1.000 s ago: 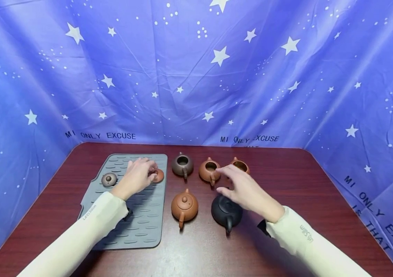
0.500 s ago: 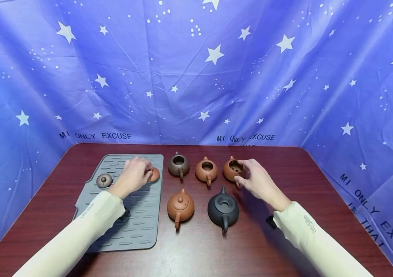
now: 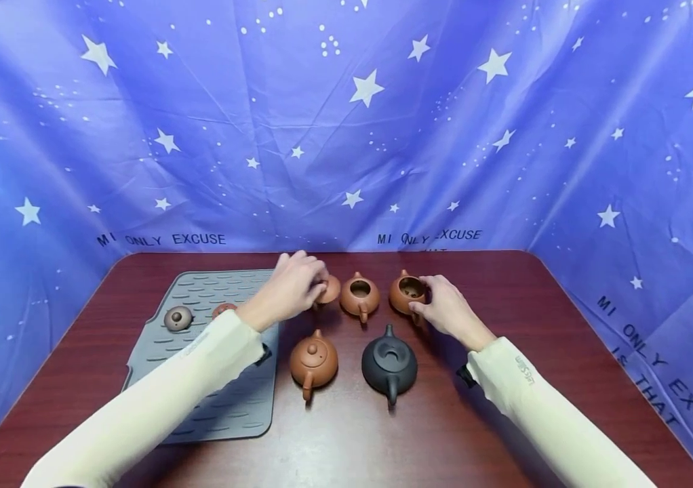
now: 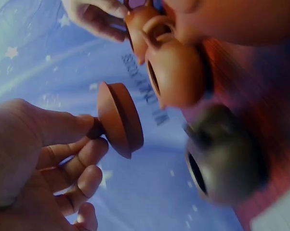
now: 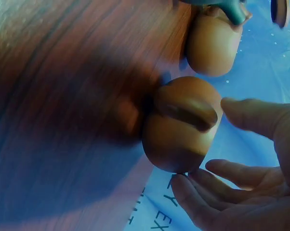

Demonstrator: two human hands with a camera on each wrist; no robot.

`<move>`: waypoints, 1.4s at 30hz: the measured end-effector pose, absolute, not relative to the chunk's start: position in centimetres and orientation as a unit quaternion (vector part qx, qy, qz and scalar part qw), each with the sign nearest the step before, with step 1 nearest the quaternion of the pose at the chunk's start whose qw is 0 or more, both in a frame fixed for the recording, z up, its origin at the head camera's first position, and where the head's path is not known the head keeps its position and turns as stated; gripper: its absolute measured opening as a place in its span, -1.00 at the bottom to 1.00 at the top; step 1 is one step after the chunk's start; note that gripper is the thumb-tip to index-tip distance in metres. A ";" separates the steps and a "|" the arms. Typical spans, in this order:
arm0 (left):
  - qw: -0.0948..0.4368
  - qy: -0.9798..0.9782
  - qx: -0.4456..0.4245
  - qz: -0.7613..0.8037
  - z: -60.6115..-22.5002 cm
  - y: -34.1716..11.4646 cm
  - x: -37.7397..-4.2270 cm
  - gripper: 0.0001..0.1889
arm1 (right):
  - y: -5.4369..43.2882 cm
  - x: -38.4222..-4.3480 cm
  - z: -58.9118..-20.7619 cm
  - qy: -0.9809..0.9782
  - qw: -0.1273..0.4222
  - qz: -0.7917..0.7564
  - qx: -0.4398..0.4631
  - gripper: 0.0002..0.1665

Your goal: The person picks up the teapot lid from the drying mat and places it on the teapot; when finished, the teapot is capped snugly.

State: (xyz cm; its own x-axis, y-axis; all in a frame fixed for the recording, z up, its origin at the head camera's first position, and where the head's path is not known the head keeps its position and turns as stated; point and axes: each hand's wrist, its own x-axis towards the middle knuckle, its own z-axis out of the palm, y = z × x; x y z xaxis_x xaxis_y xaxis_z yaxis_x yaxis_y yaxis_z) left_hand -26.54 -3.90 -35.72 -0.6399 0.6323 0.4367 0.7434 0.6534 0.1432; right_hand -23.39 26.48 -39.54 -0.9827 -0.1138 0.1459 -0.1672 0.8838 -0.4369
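In the head view my left hand point(image 3: 288, 288) is over the back of the table, a reddish-brown teapot lid point(image 3: 329, 290) pinched by its knob. The left wrist view shows that lid point(image 4: 120, 120) tilted in the air. Beneath this hand, mostly hidden from the head, stands a dark brown teapot point(image 4: 227, 159) with an uncovered mouth. My right hand point(image 3: 447, 308) holds the lidless reddish-brown teapot point(image 3: 401, 298) at the back right, thumb and fingers on opposite sides of its body point(image 5: 169, 149). Another lidless reddish-brown teapot point(image 3: 360, 303) stands between the hands.
On the grey mat point(image 3: 249, 413) at left lie a grey-brown lid point(image 3: 178, 318) and a reddish lid point(image 3: 224, 310), partly covered by the left arm. A lidded orange-brown teapot point(image 3: 314, 362) and a black teapot point(image 3: 390, 366) stand in front. A starry curtain point(image 3: 298, 196) hangs behind.
My left hand has lifted a reddish-brown lid off the mat and carried it right. My right hand has moved from above the black teapot to the back-right teapot and holds it.
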 end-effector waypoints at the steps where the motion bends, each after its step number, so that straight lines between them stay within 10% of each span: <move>1: 0.173 -0.890 -0.394 -0.151 -35.6 -3.0 -26.8 -0.91 | 26.4 -23.5 -39.6 -0.969 0.060 0.228 0.068 -0.33; 22: 0.095 -0.920 -0.375 -0.057 -36.7 12.8 -29.2 -0.94 | 26.3 -23.4 -40.4 -0.960 0.066 0.272 0.007 -0.38; 42: 0.082 -0.925 -0.355 -0.111 -33.9 7.4 -29.4 -0.79 | 26.4 -23.4 -40.8 -0.954 0.096 0.281 0.035 -0.33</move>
